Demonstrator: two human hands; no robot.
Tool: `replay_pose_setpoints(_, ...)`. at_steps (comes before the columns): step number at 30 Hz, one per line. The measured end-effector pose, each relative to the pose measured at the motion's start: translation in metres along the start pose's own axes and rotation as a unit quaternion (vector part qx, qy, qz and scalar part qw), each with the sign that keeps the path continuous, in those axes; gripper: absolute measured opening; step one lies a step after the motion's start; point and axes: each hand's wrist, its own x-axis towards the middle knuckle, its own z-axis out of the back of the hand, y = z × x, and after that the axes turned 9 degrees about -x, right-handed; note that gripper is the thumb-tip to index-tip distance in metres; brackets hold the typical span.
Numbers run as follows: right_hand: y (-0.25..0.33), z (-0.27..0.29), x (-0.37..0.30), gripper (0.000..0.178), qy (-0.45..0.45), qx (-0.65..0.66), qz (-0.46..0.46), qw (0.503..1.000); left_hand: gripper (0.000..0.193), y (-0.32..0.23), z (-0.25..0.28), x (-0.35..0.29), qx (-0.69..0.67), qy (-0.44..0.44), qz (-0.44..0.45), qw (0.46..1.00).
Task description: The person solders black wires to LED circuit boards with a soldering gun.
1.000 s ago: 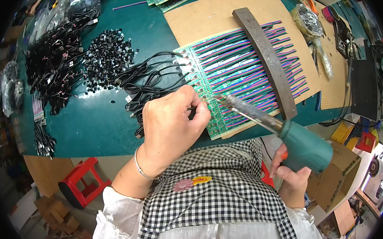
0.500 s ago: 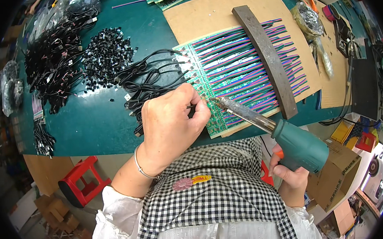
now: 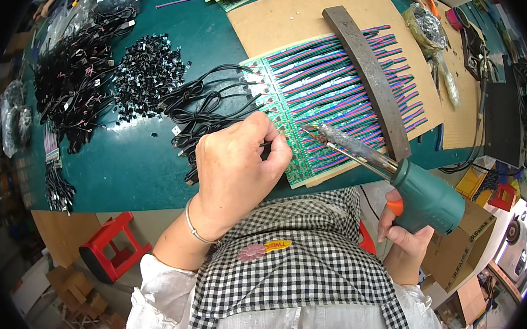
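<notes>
Right grip [image 3: 408,240] closed around soldering gun [image 3: 429,197]

Smooth green plastic sheathes the soldering gun [image 3: 429,195], its orange trigger [image 3: 395,207] also plastic, its metal barrel [image 3: 365,150] dulled and blotched, alongside shiny green circuit boards [image 3: 298,169] and plastic-coated wires [image 3: 325,85] with a soft sheen; a dark bar [image 3: 367,81], apparently metal, shows a rough, matt face against smooth, matt brown board [image 3: 275,20]; black cables [image 3: 207,124] gleam in plastic jackets on a glossy green tabletop [image 3: 130,180], near a polished metal bracelet [image 3: 190,221], a checked cloth apron [image 3: 296,281] and a matt cardboard carton [image 3: 465,254]
</notes>
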Motion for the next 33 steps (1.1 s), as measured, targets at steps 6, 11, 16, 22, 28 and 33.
replay_pose_setpoints(6,0.000,0.001,-0.001,0.064,-0.004,-0.006,0.003,1.000,0.016,0.001,-0.001,0.001,-0.038,-0.008,-0.018,0.999)
replay_pose_setpoints(11,-0.001,0.009,-0.001,0.062,0.025,0.003,0.015,1.000,0.013,0.001,0.012,0.008,-0.078,0.071,0.012,0.994)
replay_pose_setpoints(16,-0.007,0.024,-0.003,0.058,0.083,-0.042,0.047,0.995,0.013,0.000,0.016,0.015,-0.066,0.118,0.008,0.991)
replay_pose_setpoints(22,-0.013,0.032,-0.001,0.051,0.158,-0.096,0.089,0.979,0.014,0.001,0.016,0.018,-0.065,0.128,0.002,0.990)
replay_pose_setpoints(28,-0.013,0.027,-0.004,0.050,0.158,-0.103,0.065,0.980,0.014,0.001,0.016,0.017,-0.075,0.131,0.007,0.988)
replay_pose_setpoints(33,-0.012,0.022,-0.001,0.054,0.130,-0.092,0.054,0.986,0.009,-0.004,0.020,0.023,-0.050,0.158,0.073,0.983)
